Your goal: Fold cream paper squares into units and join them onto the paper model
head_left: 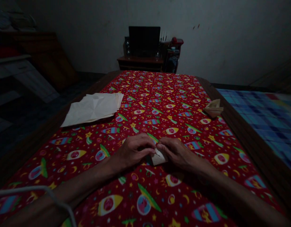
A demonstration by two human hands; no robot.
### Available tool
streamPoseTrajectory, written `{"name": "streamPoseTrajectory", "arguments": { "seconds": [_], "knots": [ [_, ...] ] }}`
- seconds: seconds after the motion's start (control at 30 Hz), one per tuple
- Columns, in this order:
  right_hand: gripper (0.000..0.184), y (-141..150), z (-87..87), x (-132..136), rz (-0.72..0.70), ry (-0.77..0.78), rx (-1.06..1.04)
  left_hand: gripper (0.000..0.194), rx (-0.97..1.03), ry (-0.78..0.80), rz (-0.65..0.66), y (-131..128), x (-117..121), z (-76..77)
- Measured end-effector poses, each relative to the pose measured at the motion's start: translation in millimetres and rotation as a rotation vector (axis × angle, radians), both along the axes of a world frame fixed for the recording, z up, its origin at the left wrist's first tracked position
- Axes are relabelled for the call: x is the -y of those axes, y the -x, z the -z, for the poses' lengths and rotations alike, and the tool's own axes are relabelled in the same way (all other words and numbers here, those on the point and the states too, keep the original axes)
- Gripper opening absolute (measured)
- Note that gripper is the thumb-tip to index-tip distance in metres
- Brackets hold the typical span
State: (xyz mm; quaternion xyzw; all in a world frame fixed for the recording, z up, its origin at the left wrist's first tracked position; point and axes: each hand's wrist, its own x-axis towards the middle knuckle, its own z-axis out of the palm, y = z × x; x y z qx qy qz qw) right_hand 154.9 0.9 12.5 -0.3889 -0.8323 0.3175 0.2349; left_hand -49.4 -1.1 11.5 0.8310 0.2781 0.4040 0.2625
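Both hands meet low in the middle of the view, fingers bent and pinching a small piece of folded pale paper (159, 158) between them: the left hand (137, 146) has its thumb and fingertips at the paper's upper left, and the right hand (177, 149) closes on it from the other side, with its thumb along the upper right edge. The paper is just above or on a red cloth (150, 186) printed with rockets, stars and moons; whether it touches the cloth is hard to tell. The cloth covers most of a desk (213, 93) whose dark wooden border shows along both sides. Farther off, beyond the left forearm, lies a loose stack of creased pale sheets (93, 107), their edges out of line. Near the right border sits a folded paper shape (214, 108) with pointed flaps, well apart from the hands. A white cable (53, 195) bends across the view in front of the left forearm. Past the desk's far end, a dark monitor (144, 39) stands on a low brown table (140, 60) against the wall, and to the right spreads a blue plaid cloth (259, 110)
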Motion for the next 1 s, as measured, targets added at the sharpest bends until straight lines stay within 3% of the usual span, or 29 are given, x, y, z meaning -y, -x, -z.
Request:
{"name": "streamPoseTrajectory", "arguments": {
  "seconds": [0.17,0.3,0.67,1.0],
  "knots": [
    [0.031,1.0,2.6,1.2,-0.007,0.000,-0.023,0.006,-0.001,0.156,-0.052,-3.6,-0.2,-1.7],
    [0.033,1.5,4.2,-0.9,-0.002,0.033,-0.047,0.005,0.015,0.284,0.018,-3.4,-3.3,0.2],
    [0.034,5.8,-2.6,1.4,-0.028,0.201,-0.118,0.009,0.150,0.397,0.110,-2.3,-8.3,4.6],
    [0.032,8.9,4.5,3.4,0.021,0.011,-0.142,0.010,0.142,0.553,0.156,-0.1,-14.6,7.4]
  ]
}}
